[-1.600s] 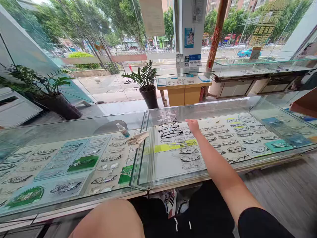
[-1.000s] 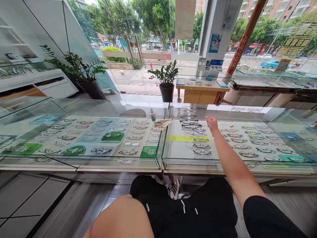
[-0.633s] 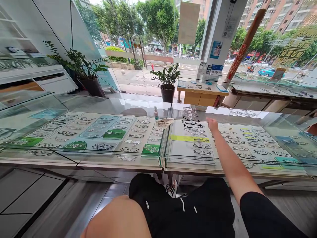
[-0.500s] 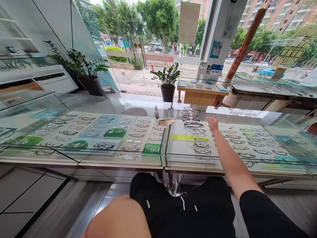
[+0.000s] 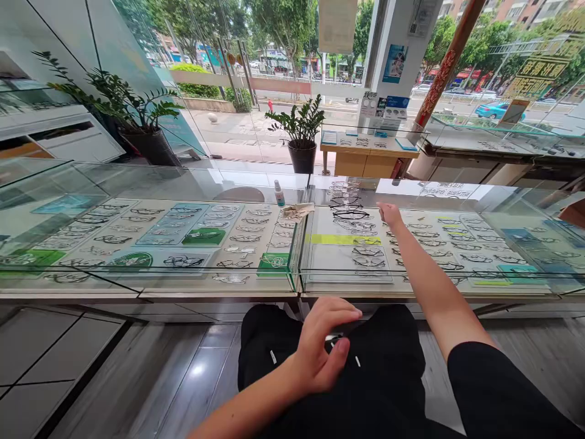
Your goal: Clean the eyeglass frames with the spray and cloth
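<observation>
- Nearest, your left hand (image 5: 316, 349) is in the air on your side of the black-framed eyeglasses (image 5: 351, 214) and well apart from them, its grip spread and nothing in it. Loose fingers like these should suit slim frames: meet them with fingertips, not palm.
- Your right hand (image 5: 389, 214) is just to the right of the black-framed eyeglasses, fingers curled in; whether that grip is pinching something small, I cannot tell. Mind your forearm, which could smear the glass tabletop (image 5: 192, 183).
- The black-framed eyeglasses are in a column of pairs, seemingly on top of the glass. Touch bridge or temples rather than lenses, and go gently, since neighbouring frames could catch.
- The beige cloth (image 5: 297, 211) lies left of the black-framed eyeglasses, handy against fingerprints.
- The spray bottle (image 5: 279, 194) stands upright, farther left and slightly beyond them; reach around it, as a knock could tip it.
- Directly beyond the black-framed eyeglasses, the pale-framed eyeglasses (image 5: 345, 185) blur into glare, so look carefully before touching.
</observation>
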Demonstrator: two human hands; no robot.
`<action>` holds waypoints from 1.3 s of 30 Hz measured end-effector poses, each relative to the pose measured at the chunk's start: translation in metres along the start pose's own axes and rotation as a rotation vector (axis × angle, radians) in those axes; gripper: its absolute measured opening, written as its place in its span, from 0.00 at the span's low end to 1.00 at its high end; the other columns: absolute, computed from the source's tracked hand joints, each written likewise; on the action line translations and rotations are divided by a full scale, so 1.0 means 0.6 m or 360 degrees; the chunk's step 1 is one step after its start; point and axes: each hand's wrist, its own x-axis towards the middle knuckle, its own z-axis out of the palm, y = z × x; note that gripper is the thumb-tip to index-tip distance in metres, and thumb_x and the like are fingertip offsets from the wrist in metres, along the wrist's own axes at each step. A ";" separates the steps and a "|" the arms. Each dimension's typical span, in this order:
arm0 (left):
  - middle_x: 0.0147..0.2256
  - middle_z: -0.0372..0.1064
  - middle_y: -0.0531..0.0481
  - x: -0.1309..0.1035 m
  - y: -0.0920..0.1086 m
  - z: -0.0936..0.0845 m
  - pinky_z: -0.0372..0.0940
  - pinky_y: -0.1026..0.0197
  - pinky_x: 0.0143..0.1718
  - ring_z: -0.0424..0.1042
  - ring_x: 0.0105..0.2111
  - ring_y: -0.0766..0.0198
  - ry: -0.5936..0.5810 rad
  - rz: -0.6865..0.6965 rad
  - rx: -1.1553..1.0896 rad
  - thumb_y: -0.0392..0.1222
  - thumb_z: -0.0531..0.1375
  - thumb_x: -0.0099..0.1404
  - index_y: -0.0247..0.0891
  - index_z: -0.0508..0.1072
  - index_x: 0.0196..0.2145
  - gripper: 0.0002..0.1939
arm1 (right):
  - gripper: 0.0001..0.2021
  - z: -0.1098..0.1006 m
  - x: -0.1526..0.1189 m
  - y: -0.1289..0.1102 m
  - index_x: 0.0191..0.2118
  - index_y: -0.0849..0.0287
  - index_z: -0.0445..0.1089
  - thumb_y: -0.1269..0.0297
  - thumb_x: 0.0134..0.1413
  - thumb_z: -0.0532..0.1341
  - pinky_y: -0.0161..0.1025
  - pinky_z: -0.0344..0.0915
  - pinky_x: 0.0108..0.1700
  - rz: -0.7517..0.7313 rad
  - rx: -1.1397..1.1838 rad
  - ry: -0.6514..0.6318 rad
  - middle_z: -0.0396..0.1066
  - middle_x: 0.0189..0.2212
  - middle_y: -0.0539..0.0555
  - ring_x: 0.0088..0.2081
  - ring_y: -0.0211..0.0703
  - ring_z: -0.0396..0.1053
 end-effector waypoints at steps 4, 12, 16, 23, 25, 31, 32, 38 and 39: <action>0.43 0.82 0.38 0.055 -0.134 0.046 0.75 0.52 0.46 0.82 0.42 0.50 0.0137 -0.1154 -0.1239 0.42 0.76 0.62 0.39 0.82 0.43 0.13 | 0.32 -0.032 -0.021 0.004 0.18 0.50 0.50 0.45 0.62 0.69 0.41 0.47 0.25 0.0023 0.0047 -0.0184 0.47 0.14 0.44 0.21 0.35 0.41; 0.31 0.74 0.51 0.110 -0.321 0.076 0.75 0.60 0.43 0.82 0.38 0.58 0.0676 -0.1730 -0.1767 0.34 0.73 0.62 0.40 0.72 0.36 0.12 | 0.32 -0.059 -0.092 -0.008 0.18 0.51 0.51 0.47 0.64 0.69 0.41 0.51 0.29 -0.0007 -0.0006 -0.0248 0.46 0.16 0.44 0.23 0.35 0.42; 0.27 0.71 0.55 0.133 -0.335 0.087 0.70 0.63 0.35 0.79 0.30 0.63 0.0767 -0.1713 -0.1811 0.36 0.73 0.62 0.39 0.72 0.36 0.12 | 0.30 -0.060 -0.150 -0.025 0.20 0.52 0.51 0.50 0.65 0.67 0.42 0.52 0.32 -0.0050 -0.0190 -0.0206 0.45 0.19 0.44 0.25 0.36 0.41; 0.23 0.66 0.58 0.124 -0.351 0.094 0.58 0.66 0.21 0.73 0.22 0.67 0.0763 -0.1782 -0.1787 0.37 0.73 0.61 0.38 0.70 0.32 0.13 | 0.23 -0.074 -0.285 -0.030 0.26 0.53 0.55 0.49 0.68 0.63 0.44 0.52 0.36 -0.0230 -0.0654 -0.0252 0.53 0.23 0.46 0.28 0.41 0.51; 0.23 0.67 0.57 0.115 -0.350 0.093 0.57 0.67 0.20 0.73 0.22 0.67 0.0733 -0.1810 -0.1775 0.37 0.73 0.61 0.38 0.71 0.32 0.13 | 0.19 -0.078 -0.317 -0.023 0.27 0.53 0.60 0.51 0.68 0.61 0.45 0.57 0.41 -0.0417 -0.0907 -0.0214 0.61 0.26 0.49 0.32 0.45 0.59; 0.29 0.76 0.49 0.079 -0.324 0.080 0.61 0.66 0.21 0.75 0.23 0.63 0.0606 -0.1943 -0.1664 0.36 0.70 0.61 0.37 0.73 0.35 0.09 | 0.13 -0.077 -0.357 -0.008 0.40 0.53 0.70 0.50 0.72 0.59 0.52 0.61 0.52 -0.0689 -0.1407 -0.0160 0.73 0.40 0.58 0.46 0.57 0.67; 0.32 0.78 0.46 0.071 -0.318 0.075 0.62 0.65 0.21 0.76 0.24 0.62 0.0597 -0.1963 -0.1626 0.35 0.70 0.61 0.36 0.74 0.36 0.08 | 0.14 -0.075 -0.359 -0.009 0.44 0.54 0.71 0.48 0.72 0.59 0.53 0.62 0.53 -0.0702 -0.1471 -0.0179 0.74 0.44 0.60 0.48 0.59 0.67; 0.38 0.77 0.46 0.021 -0.273 0.029 0.63 0.64 0.29 0.78 0.33 0.61 0.1002 -0.1785 -0.1146 0.32 0.65 0.62 0.39 0.72 0.39 0.08 | 0.34 -0.070 -0.373 -0.019 0.70 0.56 0.65 0.36 0.72 0.59 0.64 0.58 0.68 -0.0903 -0.1653 -0.0479 0.65 0.68 0.70 0.67 0.70 0.62; 0.40 0.76 0.48 0.012 -0.265 0.017 0.64 0.65 0.32 0.78 0.37 0.62 0.1124 -0.1699 -0.1051 0.32 0.65 0.63 0.40 0.72 0.41 0.10 | 0.36 -0.070 -0.373 -0.019 0.72 0.56 0.63 0.36 0.72 0.59 0.65 0.57 0.70 -0.0930 -0.1640 -0.0521 0.64 0.70 0.71 0.69 0.70 0.61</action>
